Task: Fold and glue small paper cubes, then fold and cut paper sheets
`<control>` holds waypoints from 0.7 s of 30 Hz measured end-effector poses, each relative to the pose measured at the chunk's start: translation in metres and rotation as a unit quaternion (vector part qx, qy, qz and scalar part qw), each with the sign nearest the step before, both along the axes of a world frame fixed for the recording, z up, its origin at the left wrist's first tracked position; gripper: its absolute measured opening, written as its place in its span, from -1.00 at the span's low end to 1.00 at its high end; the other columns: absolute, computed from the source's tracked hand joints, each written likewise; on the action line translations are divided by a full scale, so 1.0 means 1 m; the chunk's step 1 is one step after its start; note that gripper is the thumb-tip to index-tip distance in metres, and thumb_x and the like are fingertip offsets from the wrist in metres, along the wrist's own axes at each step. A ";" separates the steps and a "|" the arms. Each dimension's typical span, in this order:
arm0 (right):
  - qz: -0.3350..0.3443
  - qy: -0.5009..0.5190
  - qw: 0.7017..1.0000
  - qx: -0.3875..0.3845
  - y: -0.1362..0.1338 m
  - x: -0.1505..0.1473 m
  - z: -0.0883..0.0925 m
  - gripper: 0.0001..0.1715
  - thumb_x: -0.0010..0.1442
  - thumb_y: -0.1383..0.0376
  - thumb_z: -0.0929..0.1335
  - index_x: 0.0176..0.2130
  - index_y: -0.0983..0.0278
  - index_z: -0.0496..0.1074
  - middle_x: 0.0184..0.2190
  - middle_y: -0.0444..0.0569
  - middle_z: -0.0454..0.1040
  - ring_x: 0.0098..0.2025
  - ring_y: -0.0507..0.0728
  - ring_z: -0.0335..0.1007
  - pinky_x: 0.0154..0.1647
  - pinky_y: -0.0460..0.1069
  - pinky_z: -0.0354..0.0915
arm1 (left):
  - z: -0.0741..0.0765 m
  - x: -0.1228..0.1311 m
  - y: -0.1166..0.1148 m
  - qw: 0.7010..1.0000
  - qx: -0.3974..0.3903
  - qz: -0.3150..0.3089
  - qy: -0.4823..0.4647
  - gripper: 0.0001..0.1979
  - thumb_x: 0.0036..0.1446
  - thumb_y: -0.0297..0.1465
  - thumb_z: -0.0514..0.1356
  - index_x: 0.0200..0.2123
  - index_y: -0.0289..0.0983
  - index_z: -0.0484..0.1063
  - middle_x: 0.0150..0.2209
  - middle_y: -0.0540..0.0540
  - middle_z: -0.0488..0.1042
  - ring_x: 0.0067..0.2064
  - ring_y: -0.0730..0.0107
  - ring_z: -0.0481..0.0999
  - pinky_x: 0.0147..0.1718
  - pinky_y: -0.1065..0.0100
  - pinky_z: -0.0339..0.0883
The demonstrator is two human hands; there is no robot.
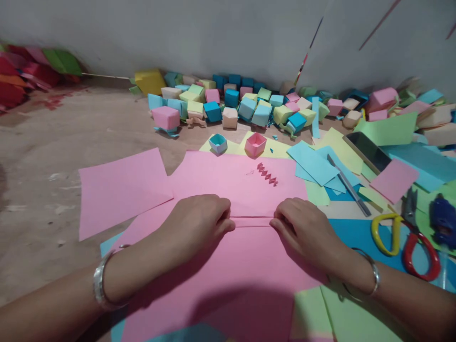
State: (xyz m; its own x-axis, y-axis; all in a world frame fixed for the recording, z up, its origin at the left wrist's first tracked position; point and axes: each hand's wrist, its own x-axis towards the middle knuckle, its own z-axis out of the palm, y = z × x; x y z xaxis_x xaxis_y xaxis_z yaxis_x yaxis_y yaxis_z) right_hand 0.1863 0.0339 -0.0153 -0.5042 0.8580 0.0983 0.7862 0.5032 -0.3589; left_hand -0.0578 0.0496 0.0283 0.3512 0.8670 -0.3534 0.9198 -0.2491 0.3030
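My left hand (201, 223) and my right hand (308, 230) are closed on the two ends of a narrow pink paper strip (252, 222). The strip runs level between my fingertips, low over a large pink paper sheet (249, 266); whether it is separate or a folded edge of a larger piece is hard to see. Beyond it lies a small dark-pink zigzag paper piece (267, 175). Farther back are a small open blue paper box (218, 143) and an open pink paper box (255, 144). A loose pink sheet (121, 190) is left of my left hand.
Several small coloured paper boxes (245, 107) line the wall. To the right are scissors (409, 232) with yellow and red handles, a grey pen-like tool (349, 185), a phone (366, 151), a dark blue object (443, 218) and loose paper. Red and green paper pieces (39, 66) are heaped far left.
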 end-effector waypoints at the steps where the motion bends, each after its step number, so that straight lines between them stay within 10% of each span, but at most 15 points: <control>1: -0.006 0.001 1.000 0.001 0.000 0.000 0.000 -0.81 0.30 0.28 0.30 -0.37 0.25 0.25 -0.43 -0.11 0.32 -0.38 0.09 0.14 -0.37 0.01 -0.06 | 0.001 0.000 0.001 1.000 -0.008 0.005 0.001 -0.81 0.14 -0.30 0.21 -0.49 -0.24 0.42 -0.47 -0.03 0.48 -0.47 0.37 0.33 -0.48 0.34 -0.05; 10: 0.017 -0.022 0.996 0.088 -0.006 -0.002 0.006 -0.78 0.26 0.45 0.28 -0.43 0.29 0.28 -0.42 -0.03 0.31 -0.36 0.10 0.12 -0.36 0.03 0.00 | -0.003 -0.005 0.008 0.999 -0.042 0.026 -0.024 -0.78 0.07 -0.27 0.26 -0.51 -0.22 0.33 -0.52 0.06 0.43 -0.47 0.41 0.30 -0.51 0.36 -0.05; 16: 0.208 -0.039 0.953 0.216 -0.009 -0.005 0.005 -0.88 0.22 0.50 0.31 -0.27 0.34 0.42 -0.39 -0.04 0.35 -0.33 0.12 0.11 -0.32 0.07 0.03 | 0.001 -0.005 0.012 0.999 -0.034 0.026 0.007 -0.76 0.06 -0.27 0.27 -0.56 -0.22 0.34 -0.55 0.07 0.41 -0.49 0.41 0.27 -0.51 0.35 -0.06; 21: 0.233 -0.071 0.946 0.213 -0.009 -0.004 0.001 -0.91 0.16 0.49 0.35 -0.32 0.32 0.39 -0.36 -0.04 0.31 -0.33 0.13 0.09 -0.35 0.07 -0.01 | 0.004 -0.008 0.006 0.999 -0.012 0.007 0.029 -0.83 0.06 -0.33 0.27 -0.54 -0.21 0.42 -0.55 0.05 0.41 -0.51 0.40 0.27 -0.51 0.35 -0.05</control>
